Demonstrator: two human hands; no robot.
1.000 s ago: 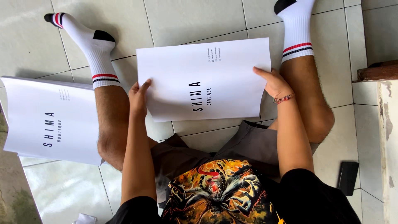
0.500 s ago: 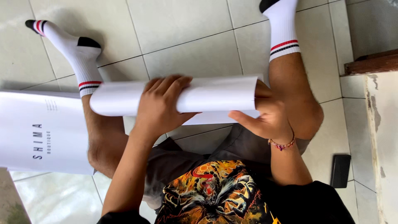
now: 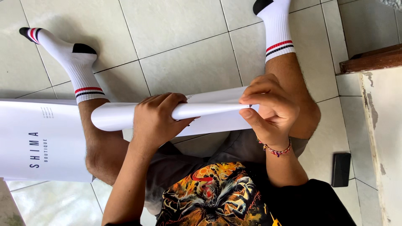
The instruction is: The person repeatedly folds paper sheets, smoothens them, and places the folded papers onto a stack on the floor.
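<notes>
Both hands grip the folded white sheet (image 3: 209, 112): left hand (image 3: 157, 119) curled over, right hand (image 3: 268, 106) pinching.

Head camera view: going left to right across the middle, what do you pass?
Flat white sheet → left hand gripping the folded white sheet → right hand pinching its edge → black phone on the tiled floor.

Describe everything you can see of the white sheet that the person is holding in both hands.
The white sheet looks like stiff, smooth paper or thin card, plain white where it shows. It is curled over on itself into a loose roll lying roughly level across the person's lap, above the tiled floor. The left hand wraps around its middle; the right hand pinches its right end. Its left end juts free over the left leg.
</notes>
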